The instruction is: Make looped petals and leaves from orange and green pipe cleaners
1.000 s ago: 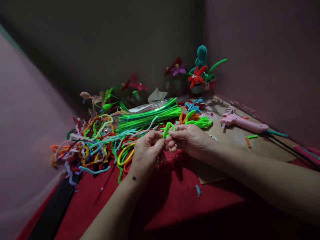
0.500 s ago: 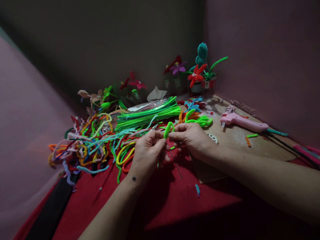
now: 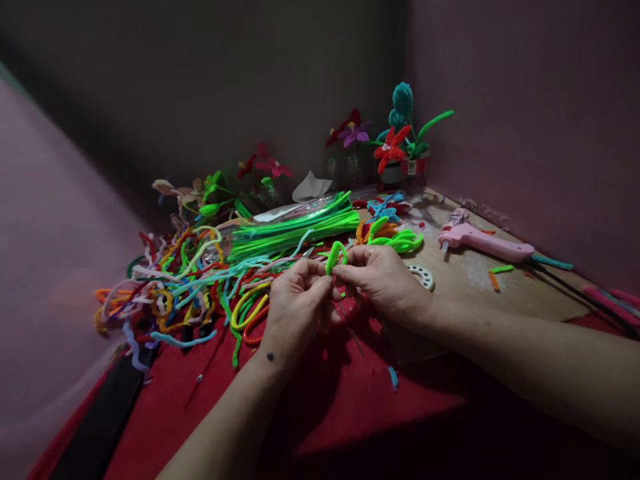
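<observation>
Between my two hands stands a bright green pipe cleaner (image 3: 336, 256), bent into a narrow pointed loop. My left hand (image 3: 299, 297) pinches its lower end at the left between thumb and fingers. From the other side, my right hand (image 3: 383, 280) grips the same loop with thumb and forefinger. The lower tips of the pipe cleaner are partly hidden by my fingers. A thin dark wire (image 3: 357, 341) lies below my hands over the red cloth (image 3: 320, 413). Just behind them rests a bundle of green pipe cleaners (image 3: 295, 230).
Loose pipe cleaners in many colours (image 3: 185, 287) heap up at the left. A pink glue gun (image 3: 485, 241) lies on the brown board (image 3: 540, 293) at the right, near a white holed disc (image 3: 423, 275). Potted pipe-cleaner flowers (image 3: 393, 150) stand along the back wall.
The green loop has been squeezed from a rounded arch into a narrower, more pointed shape. My right hand has shifted slightly, and more of the white disc shows.
</observation>
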Available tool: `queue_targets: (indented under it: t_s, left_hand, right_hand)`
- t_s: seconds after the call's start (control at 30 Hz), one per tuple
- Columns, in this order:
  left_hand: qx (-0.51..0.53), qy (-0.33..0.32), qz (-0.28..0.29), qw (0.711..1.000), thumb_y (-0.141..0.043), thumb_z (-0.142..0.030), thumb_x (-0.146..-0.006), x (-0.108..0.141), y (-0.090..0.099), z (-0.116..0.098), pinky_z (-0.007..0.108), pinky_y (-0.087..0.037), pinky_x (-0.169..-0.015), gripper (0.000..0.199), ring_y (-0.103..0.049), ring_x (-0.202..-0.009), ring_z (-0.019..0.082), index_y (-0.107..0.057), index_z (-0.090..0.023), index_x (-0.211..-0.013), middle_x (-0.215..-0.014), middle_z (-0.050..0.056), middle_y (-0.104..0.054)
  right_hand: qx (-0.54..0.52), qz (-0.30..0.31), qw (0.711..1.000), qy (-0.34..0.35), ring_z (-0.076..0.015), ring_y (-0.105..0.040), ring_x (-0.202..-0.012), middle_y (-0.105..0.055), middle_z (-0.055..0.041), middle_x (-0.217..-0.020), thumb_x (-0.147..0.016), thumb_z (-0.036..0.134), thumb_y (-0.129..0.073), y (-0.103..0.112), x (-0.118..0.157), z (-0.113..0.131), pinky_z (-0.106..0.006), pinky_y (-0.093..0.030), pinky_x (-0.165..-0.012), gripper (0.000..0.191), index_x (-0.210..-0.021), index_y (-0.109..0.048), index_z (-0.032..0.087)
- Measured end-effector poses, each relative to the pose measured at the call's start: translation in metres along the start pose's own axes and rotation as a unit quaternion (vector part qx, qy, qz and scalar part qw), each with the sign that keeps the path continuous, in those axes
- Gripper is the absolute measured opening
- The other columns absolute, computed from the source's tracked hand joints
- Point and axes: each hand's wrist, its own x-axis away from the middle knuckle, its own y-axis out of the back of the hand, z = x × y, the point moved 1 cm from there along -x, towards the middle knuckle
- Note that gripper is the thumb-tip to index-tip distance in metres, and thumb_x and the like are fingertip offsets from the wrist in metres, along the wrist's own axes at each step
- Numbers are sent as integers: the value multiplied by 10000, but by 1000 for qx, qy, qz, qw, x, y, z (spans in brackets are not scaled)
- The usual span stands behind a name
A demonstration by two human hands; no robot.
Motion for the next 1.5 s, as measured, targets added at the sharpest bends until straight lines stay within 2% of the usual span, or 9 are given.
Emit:
queue_targets:
  t_s: [0.27,0.43,0.7,0.87,1.0,1.13,1.3,1.37,1.5]
  left_hand:
    - [30,1,34,999,-579,-242,-735,0,0,2,170,-364,-261,127,-513,-315,102,-479,-171,-764,-522,-39,-593]
    - [37,-4,40,999,-565,-225,-741,0,-1,3,179,-382,-264,128,-520,-328,106,-484,-171,-824,-538,-37,-588]
    - [67,0,55,996,-543,-211,-737,-2,0,5,212,-421,-282,126,-536,-343,119,-454,-174,-818,-567,-27,-612]
    - [53,-3,45,998,-561,-213,-720,-1,2,4,204,-415,-285,128,-528,-336,112,-464,-166,-789,-549,-29,-605]
    - [45,-7,29,999,-556,-226,-727,-1,1,3,198,-407,-279,120,-526,-337,111,-468,-167,-782,-545,-30,-600]
    - [34,-9,17,999,-527,-201,-733,0,0,2,198,-398,-266,94,-523,-327,116,-457,-172,-788,-523,-41,-578]
    - [15,-39,-5,999,-527,-160,-723,1,-4,5,177,-372,-251,105,-525,-321,114,-447,-183,-786,-503,-71,-533]
    - [16,-51,-4,999,-528,-159,-726,1,-6,7,176,-371,-251,104,-530,-323,117,-450,-185,-788,-500,-74,-527]
    - [27,-54,-1,998,-526,-153,-728,2,-6,8,188,-386,-253,100,-533,-321,119,-453,-180,-792,-520,-64,-552]
  right_hand:
    - [-20,4,1000,-10,-76,-468,-429,-557,2,-531,-692,198,-579,0,0,-2,-204,-329,-402,96,-624,-550,138]
    - [-80,12,996,-28,-51,-403,-400,-513,30,-498,-669,169,-597,0,-1,-4,-196,-284,-382,69,-625,-552,138]
    - [-89,-8,996,-12,-48,-403,-407,-486,44,-484,-657,192,-639,0,-3,-6,-190,-276,-382,162,-606,-491,150]
    - [-108,30,993,-47,-74,-468,-394,-544,19,-496,-688,195,-601,0,1,3,-192,-354,-374,123,-665,-489,150]
    - [-98,15,993,-55,-77,-482,-388,-549,15,-504,-696,207,-595,0,3,8,-189,-372,-362,151,-636,-468,152]
    - [-62,-1,998,-23,-79,-484,-410,-545,14,-519,-712,198,-571,0,2,5,-199,-371,-392,134,-632,-474,150]
    - [94,-59,990,91,-74,-463,-492,-523,22,-537,-704,158,-572,-2,5,2,-210,-365,-475,140,-586,-496,149]
    - [116,-70,985,106,-74,-458,-502,-523,22,-538,-697,155,-584,-2,6,3,-212,-363,-485,154,-569,-499,148]
    - [0,-11,1000,26,-68,-459,-438,-523,24,-490,-690,181,-607,0,2,3,-199,-336,-419,180,-554,-496,143]
